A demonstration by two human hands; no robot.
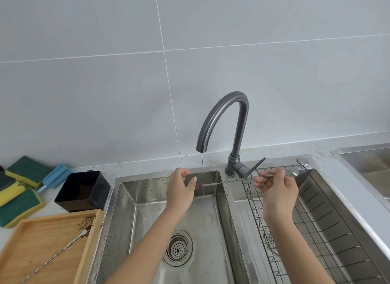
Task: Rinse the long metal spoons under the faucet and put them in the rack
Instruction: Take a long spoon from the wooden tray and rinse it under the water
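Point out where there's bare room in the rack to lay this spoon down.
The wire rack in the right basin shows nothing lying on its near stretch, from the right hand down to the frame's bottom edge. Its far end is crowded: a spoon bowl, the faucet lever and the hand holding the long spoon.

Bright even light, soft shadows — wide-angle edge bending

The pale countertop [63, 196] carries sponges [20, 190], a black container [83, 190] and a wooden tray [48, 247].
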